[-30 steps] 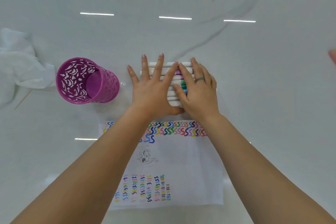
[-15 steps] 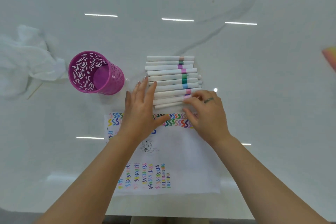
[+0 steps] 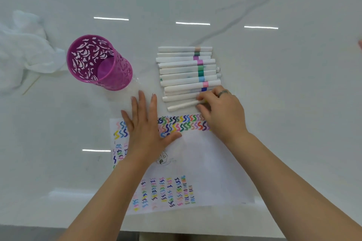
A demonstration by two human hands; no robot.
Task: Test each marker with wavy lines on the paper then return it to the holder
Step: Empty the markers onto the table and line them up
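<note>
Several white markers (image 3: 186, 70) with coloured bands lie side by side in a row on the white table. The nearest marker (image 3: 182, 105) sits slightly askew, and my right hand (image 3: 221, 113) has its fingertips pinched on that marker's right end. My left hand (image 3: 147, 129) lies flat with fingers spread on the upper left part of the paper (image 3: 205, 162), which carries rows of coloured wavy lines. The purple cut-out holder (image 3: 100, 62) stands empty to the left of the markers.
A crumpled white cloth (image 3: 25, 53) lies at the far left with a thin wooden stick (image 3: 31, 85) beside it. The table's near edge (image 3: 176, 233) runs just below the paper.
Both hands drew back from pressing on the marker row. The left hand settled flat on the paper, and the right hand's fingers closed on the nearest marker's end.
</note>
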